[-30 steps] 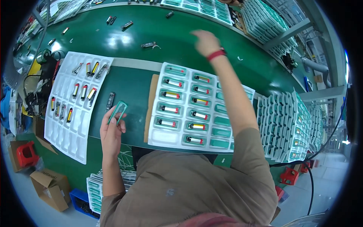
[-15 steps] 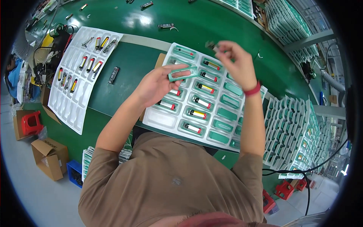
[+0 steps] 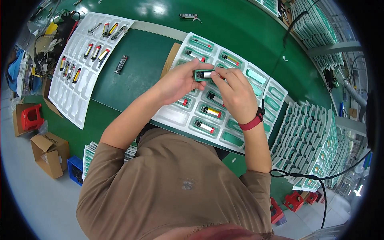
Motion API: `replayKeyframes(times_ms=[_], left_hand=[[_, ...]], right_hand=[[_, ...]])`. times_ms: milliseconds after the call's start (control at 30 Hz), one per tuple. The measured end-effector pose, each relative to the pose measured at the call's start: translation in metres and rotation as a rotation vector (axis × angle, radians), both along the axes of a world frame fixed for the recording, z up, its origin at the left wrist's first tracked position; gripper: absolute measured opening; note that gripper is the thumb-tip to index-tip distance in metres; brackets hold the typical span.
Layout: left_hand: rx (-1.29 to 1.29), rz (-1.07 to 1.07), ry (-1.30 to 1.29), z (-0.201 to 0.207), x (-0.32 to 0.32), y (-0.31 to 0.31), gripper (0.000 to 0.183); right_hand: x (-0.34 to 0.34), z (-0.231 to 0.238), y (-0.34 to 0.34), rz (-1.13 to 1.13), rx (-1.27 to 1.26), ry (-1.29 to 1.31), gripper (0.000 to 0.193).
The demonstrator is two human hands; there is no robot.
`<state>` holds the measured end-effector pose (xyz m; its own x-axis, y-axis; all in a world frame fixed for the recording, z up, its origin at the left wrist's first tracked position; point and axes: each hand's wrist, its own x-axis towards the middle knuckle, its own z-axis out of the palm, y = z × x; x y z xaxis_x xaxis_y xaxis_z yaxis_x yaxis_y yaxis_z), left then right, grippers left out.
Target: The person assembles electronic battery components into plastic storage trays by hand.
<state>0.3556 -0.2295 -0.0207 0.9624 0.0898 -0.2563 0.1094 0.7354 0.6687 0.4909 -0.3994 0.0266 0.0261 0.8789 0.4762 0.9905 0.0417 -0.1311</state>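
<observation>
Above a white blister tray [image 3: 171, 116], my left hand [image 3: 180, 83] grips a green rectangular plastic case [image 3: 196, 79] between thumb and fingers. Inside that case lies a silver battery assembly [image 3: 206, 74] with a dark component at its left end. My right hand [image 3: 237, 93] is closed over the assembly's right end, its thumb and fingertips pressing there; its far end is hidden under them. The tray's pockets hold green cases, several with battery assemblies in them, such as a yellow one [image 3: 211, 111] and a white one [image 3: 205, 127]. Other cases hold nothing, like a green case [image 3: 232, 139].
On the left, a second white tray [image 3: 80, 110] carries loose battery assemblies. One dark electronic part [image 3: 121, 64] lies on the green bench between the trays. Stacked trays [image 3: 298, 140] stand at the right, near a hanging black cable [image 3: 298, 175]. Cardboard box [image 3: 51, 154] on the floor.
My right hand has come down and left to the green case, bringing the battery assembly into it. The case, bare before, now holds it. The view has shifted slightly.
</observation>
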Motion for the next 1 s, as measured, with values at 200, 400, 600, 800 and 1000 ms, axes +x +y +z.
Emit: replayKeyframes(times_ms=[200,400,600,800,1000], left_hand=[[-0.040,-0.022,-0.018,-0.003,0.001,-0.004,0.049],[0.267,-0.046,0.032,-0.010,-0.003,-0.005,0.040],[0.485,-0.130,-0.072,0.000,-0.003,-0.003,0.041],[0.740,-0.103,-0.078,0.011,-0.011,-0.003,0.038],[1.656,0.014,-0.408,0.025,-0.026,0.007,0.056]], right_hand=[[-0.011,-0.006,0.001,-0.026,-0.028,0.017,0.038],[-0.012,-0.012,-0.001,-0.166,0.069,0.266,0.033],[0.004,-0.037,-0.012,-0.210,0.017,1.274,0.034],[-0.001,-0.017,-0.018,-0.112,-0.056,0.896,0.031],[-0.029,-0.011,-0.015,-0.104,0.161,0.047,0.050]])
